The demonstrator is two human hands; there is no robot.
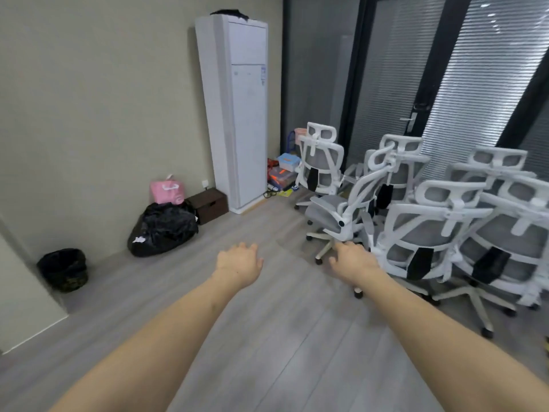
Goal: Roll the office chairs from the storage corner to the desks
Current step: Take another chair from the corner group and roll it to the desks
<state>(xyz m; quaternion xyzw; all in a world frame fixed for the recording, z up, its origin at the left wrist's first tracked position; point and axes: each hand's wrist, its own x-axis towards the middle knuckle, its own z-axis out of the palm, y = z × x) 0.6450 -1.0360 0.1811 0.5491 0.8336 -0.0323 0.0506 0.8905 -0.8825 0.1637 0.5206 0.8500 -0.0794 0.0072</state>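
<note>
Several white-framed office chairs with grey mesh stand bunched in the corner at the right, by the glass wall. The nearest chair [427,233] shows its back to me; another chair [341,209] to its left is seen side-on. Both my arms stretch forward over the floor. My left hand [237,261] hovers palm down with relaxed fingers, holding nothing. My right hand [352,260] reaches toward the chairs, fingers loose, a short way from the nearest chair's frame and touching none of them.
A tall white floor air conditioner [237,114] stands against the back wall. On the floor at the left are a full black rubbish bag [163,230], a pink bag [166,191], a brown box [209,203] and a black bin [64,269]. Boxes [285,171] clutter the corner.
</note>
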